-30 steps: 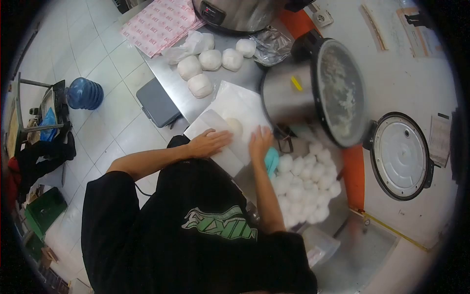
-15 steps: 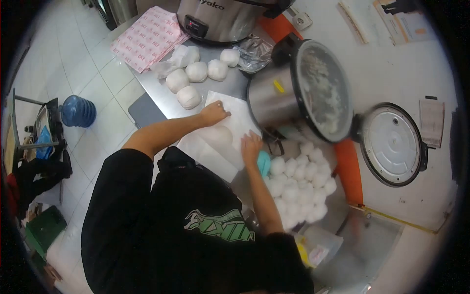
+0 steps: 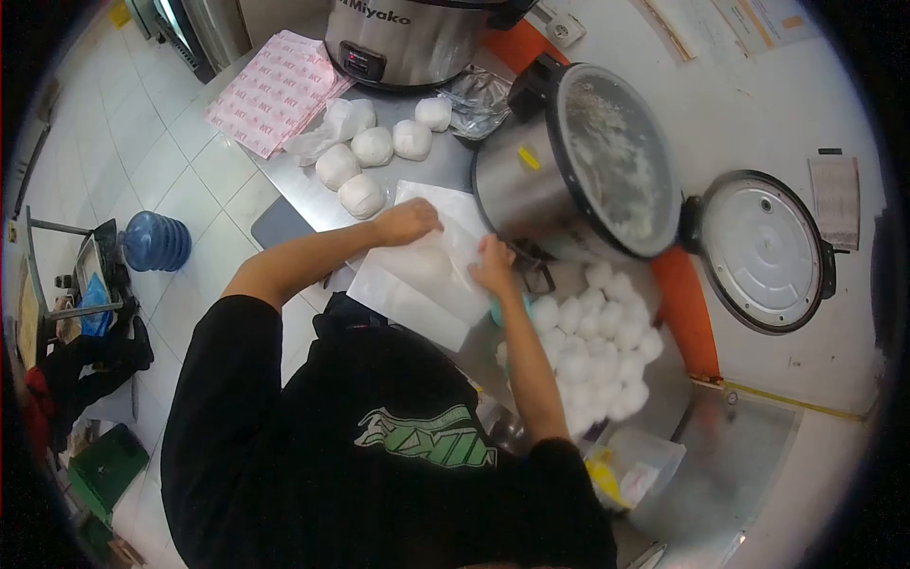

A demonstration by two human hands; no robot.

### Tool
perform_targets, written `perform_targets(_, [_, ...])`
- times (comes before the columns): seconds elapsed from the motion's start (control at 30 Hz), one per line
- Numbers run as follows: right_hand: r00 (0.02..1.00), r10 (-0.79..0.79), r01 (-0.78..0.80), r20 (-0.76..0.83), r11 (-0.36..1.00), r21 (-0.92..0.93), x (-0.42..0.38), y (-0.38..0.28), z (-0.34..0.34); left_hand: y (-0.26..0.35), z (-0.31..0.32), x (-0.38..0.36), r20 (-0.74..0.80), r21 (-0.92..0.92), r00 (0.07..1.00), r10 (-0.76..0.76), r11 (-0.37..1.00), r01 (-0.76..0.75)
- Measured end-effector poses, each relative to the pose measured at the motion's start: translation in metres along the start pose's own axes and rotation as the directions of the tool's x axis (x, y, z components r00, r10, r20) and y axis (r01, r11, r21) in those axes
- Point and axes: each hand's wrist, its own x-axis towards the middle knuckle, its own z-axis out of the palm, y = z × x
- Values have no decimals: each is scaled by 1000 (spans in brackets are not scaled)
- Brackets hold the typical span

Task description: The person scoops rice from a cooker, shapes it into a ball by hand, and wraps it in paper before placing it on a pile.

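A sheet of white wrapping paper (image 3: pixel 403 308) lies on the metal counter in front of me. Its far part is lifted and folded over a pale rounded lump, which looks like a rice ball and shows only faintly through the paper. My left hand (image 3: pixel 408 221) is closed on the paper's upper edge. On the other side, my right hand (image 3: pixel 493 267) pinches the raised right edge. Several wrapped white bundles (image 3: pixel 373 147) sit just beyond my left hand. To the right of my right forearm is a pile of white rice balls (image 3: pixel 597 351), with a teal item (image 3: pixel 496 311) partly hidden beside it.
An open steel rice cooker (image 3: pixel 512 185) holding rice stands beyond my right hand, its lid (image 3: pixel 766 251) swung out. A second cooker (image 3: pixel 408 43) stands farther back, near pink printed papers (image 3: pixel 280 95) and crumpled foil (image 3: pixel 474 100). A plastic container (image 3: pixel 640 465) sits at lower right.
My right hand has moved from resting flat at the paper's right side to gripping its edge. The far part of the paper is now raised and folded over the lump.
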Motion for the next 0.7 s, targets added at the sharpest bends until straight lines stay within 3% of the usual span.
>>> perform_targets(0.07, [986, 91, -90, 138, 996, -11, 5, -4, -6, -8, 0, 8, 74, -36, 991, -113, 993, 116])
perform_targets(0.1, [998, 25, -25, 55, 1000, 10, 3, -1, -2, -11, 1, 12, 112, -53, 979, -169, 983, 175])
perform_targets(0.13, [999, -41, 42, -30, 999, 24, 1, 4, 6, -13, -2, 17, 338, -8, 912, -230, 969, 247])
perform_targets(0.17, [988, -109, 113, -114, 993, 30, -1, 11, 13, -11, -3, 20, 356, 19, 901, -247, 966, 257])
perform_targets(0.27, [998, -4, 4, -64, 1000, 14, -5, 20, 27, -5, 0, 16, 398, 82, 855, -332, 941, 327])
perform_targets(0.33, [990, -69, 67, -120, 998, -22, -9, 22, 30, -2, 7, 13, 406, 90, 814, -415, 905, 417])
perform_targets(0.43, [957, -177, 155, -232, 982, -109, -17, 14, 25, -2, 0, 3, 267, 29, 956, -124, 992, 120])
perform_targets(0.53, [932, -253, 244, -260, 968, -64, -15, 9, 19, -2, -10, -3, 195, 84, 962, 189, 974, -208])
perform_targets(0.63, [965, -209, 208, -158, 978, -25, -5, 12, 9, -4, -9, 0, 188, 54, 946, 266, 958, -280])
perform_targets(0.7, [991, -116, 121, -61, 989, 81, 2, 20, 6, -7, -9, 4, 160, -15, 975, 153, 988, -152])
